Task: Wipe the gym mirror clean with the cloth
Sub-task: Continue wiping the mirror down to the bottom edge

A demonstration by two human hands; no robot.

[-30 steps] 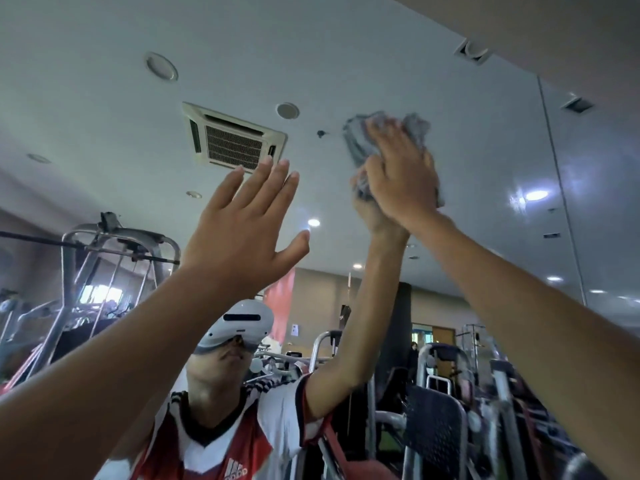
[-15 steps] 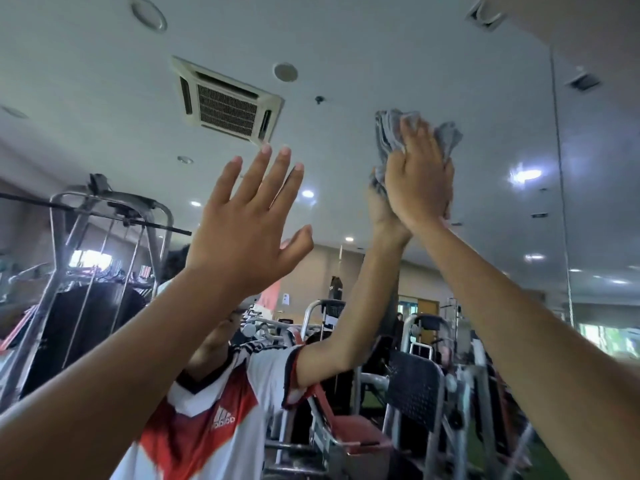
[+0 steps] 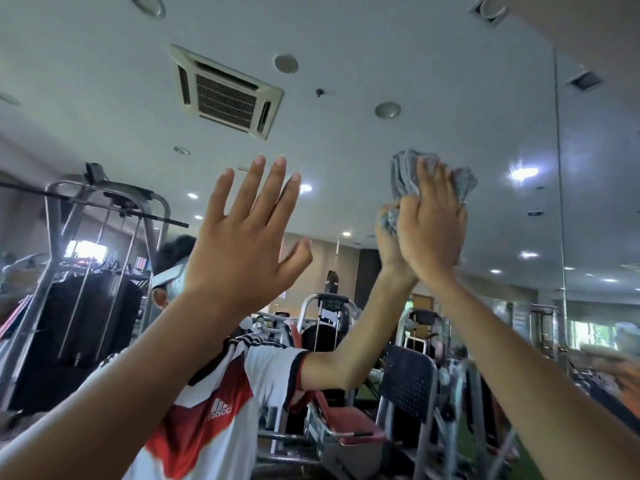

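Holds up the left hand (image 3: 242, 244), flat, with fingers straight and spread wide, gripping nothing. Cannot tell if touching the glass. Presses the grey cloth (image 3: 403, 174) onto the mirror (image 3: 363, 140) with the right hand (image 3: 431, 233), fingers straight and pointing up. Holds the two hands apart, side by side, at about the same height. Shows bunched cloth poking out above the right fingertips and beside the right thumb. Shows, in the glass, a square ceiling vent (image 3: 225, 95) above the left hand, a grey weight machine (image 3: 97, 289) left of the left hand, and a white and red shirt (image 3: 221, 410) below, between the two arms. Shows a mirrored hand (image 3: 388, 244) meeting the right hand at the cloth.
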